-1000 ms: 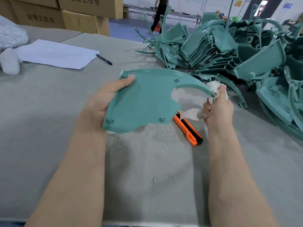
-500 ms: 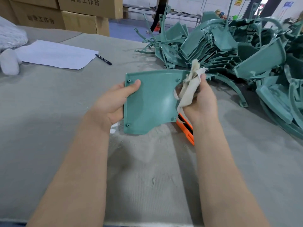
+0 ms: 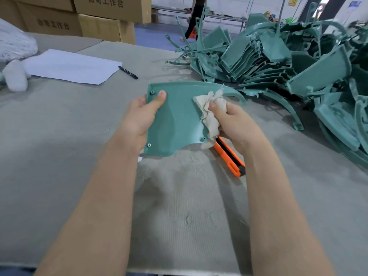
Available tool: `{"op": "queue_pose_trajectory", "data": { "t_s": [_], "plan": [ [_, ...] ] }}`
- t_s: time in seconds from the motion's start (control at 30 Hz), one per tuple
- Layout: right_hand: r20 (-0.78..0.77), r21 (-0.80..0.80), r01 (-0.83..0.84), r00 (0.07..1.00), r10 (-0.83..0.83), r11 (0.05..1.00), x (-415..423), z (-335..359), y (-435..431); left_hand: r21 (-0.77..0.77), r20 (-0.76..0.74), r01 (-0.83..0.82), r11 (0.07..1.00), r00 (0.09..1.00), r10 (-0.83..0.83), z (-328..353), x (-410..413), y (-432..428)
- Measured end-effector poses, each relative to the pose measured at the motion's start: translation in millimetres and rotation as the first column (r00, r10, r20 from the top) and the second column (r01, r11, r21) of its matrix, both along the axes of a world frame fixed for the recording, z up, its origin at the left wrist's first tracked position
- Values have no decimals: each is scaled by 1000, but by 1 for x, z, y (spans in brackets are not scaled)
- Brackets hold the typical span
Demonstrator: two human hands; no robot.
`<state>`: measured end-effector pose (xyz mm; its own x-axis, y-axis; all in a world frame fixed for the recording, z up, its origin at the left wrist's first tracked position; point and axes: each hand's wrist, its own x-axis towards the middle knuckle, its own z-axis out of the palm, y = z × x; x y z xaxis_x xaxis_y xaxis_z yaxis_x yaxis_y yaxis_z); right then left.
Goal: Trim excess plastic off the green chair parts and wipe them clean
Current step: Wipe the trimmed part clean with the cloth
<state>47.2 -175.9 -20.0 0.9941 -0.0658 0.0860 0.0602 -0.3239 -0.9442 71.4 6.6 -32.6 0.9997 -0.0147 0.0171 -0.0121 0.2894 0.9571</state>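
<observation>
Grey felt table [image 3: 59, 146]: orange knife [image 3: 229, 156], paper sheet [image 3: 69, 66], black pen [image 3: 128, 72], green chair parts pile [image 3: 278, 60].

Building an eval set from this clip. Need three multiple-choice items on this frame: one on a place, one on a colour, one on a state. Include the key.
1. Where is the orange knife?
A) on the white paper
B) on the table, by the right hand
C) on the cardboard boxes

2. What colour is the cloth?
A) blue
B) black
C) off-white

3. What is the right hand doing?
A) gripping the cloth against the green part
B) lying flat on the table
C) holding a pen

Key:
1 B: the knife lies on the table just below the right hand, with one end hidden behind the cloth.
2 C: the bunched cloth is pale off-white against the green.
3 A: the fingers are curled round the cloth, which lies on the part's face.
</observation>
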Motion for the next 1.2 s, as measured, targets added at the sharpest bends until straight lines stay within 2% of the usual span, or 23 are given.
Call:
{"op": "queue_pose_trajectory", "data": {
  "t_s": [0.07,0.1,0.17,0.23,0.3,0.37,0.43,0.47,0.5,0.57,0.67,0.73,0.8,0.93,1.0,1.07,1.13,1.2],
  "plan": [
    [100,-153,189,979,-175,970,4,-4,-2,11,46,-22,1000,999,22,1,-1,-5],
    [153,-149,304,947,-282,941,4,-6,-2,5,66,-33,999,997,32,2,-1,-7],
    [231,-32,484,855,-465,874,6,-9,-3,-22,77,-66,998,995,68,3,-1,-7],
    [317,123,543,772,-552,830,3,-6,-1,-37,64,-93,995,993,95,4,0,-6],
    [454,119,522,728,-513,845,0,-2,8,-81,44,-63,995,997,67,4,-2,-10],
    [557,-123,496,751,-354,859,-2,-3,25,-159,11,27,987,1000,-26,6,-4,-21],
    [528,-391,370,840,-124,843,-5,-8,50,-259,-6,141,956,989,-148,9,-6,-29],
    [477,-457,259,879,-12,851,-8,-11,63,-308,8,185,933,981,-192,10,-7,-28],
    [448,-485,158,890,89,860,-11,-14,74,-351,24,204,914,978,-209,11,-6,-25],
    [481,-482,60,852,208,874,-17,-16,88,-438,47,186,879,982,-185,10,-4,-13],
    [502,-494,59,834,229,867,-19,-17,87,-570,141,167,804,984,-105,10,0,3],
    [507,-511,60,827,244,858,-21,-19,84,-618,181,161,770,982,-59,11,1,7],
    [537,-481,114,822,189,870,-20,-20,84,-629,208,187,754,976,-69,14,0,6],
    [610,-343,350,788,-77,872,-8,-14,73,-549,100,195,813,981,-168,14,-4,-16],
    [600,-277,447,772,-210,850,-3,-10,57,-446,30,223,867,972,-234,11,-7,-28],
    [591,-263,501,759,-273,825,-3,-10,47,-338,-23,259,905,959,-283,9,-7,-35],
    [621,-308,465,759,-194,830,-7,-12,55,-313,-59,264,912,953,-296,6,-8,-38],
    [656,-356,386,752,-66,851,-11,-14,73,-367,-64,232,901,960,-274,4,-6,-38]
  ]
}}
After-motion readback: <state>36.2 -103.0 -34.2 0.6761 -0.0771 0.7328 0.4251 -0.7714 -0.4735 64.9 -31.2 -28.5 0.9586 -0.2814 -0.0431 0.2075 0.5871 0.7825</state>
